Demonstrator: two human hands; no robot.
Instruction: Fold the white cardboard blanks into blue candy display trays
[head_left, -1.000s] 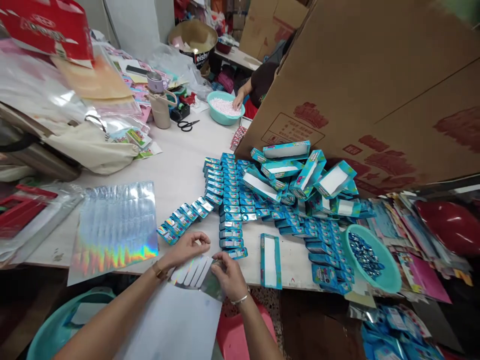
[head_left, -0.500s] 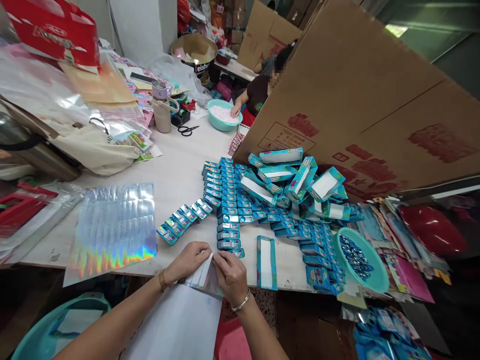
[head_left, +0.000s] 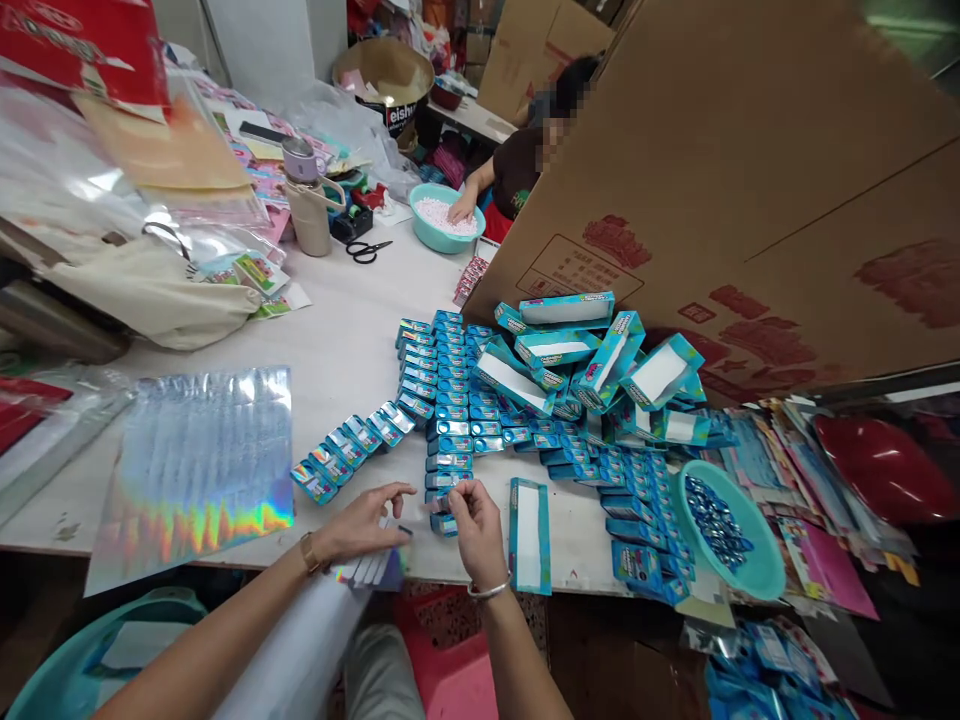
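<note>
My right hand (head_left: 480,530) pinches a small, shiny, see-through sticker (head_left: 439,505) between thumb and forefinger, just in front of the nearest small blue boxes (head_left: 448,463). To its left is my left hand (head_left: 364,530), thumb and forefinger spread apart. Beneath that hand a white-backed holographic sheet (head_left: 371,572) hangs at the table edge, partly covered by the hand and blurred. Small blue boxes stand in rows ahead of both hands; a short slanting row (head_left: 349,450) has shiny tops. An open blue display box (head_left: 529,535) lies right of my right hand.
Shiny holographic sheets (head_left: 202,460) lie at left. Blue display boxes (head_left: 562,345) are piled against a big cardboard carton (head_left: 735,200). A turquoise bowl (head_left: 772,560) holds small blue pieces. Across the table, a co-worker's hand (head_left: 463,205) reaches into another bowl (head_left: 427,235). Scissors (head_left: 366,251) lie nearby.
My hands have moved apart from the sheet they both held. The right one has lifted towards the boxes with a sticker; the left has opened its fingers. The sheet has tilted down to the left.
</note>
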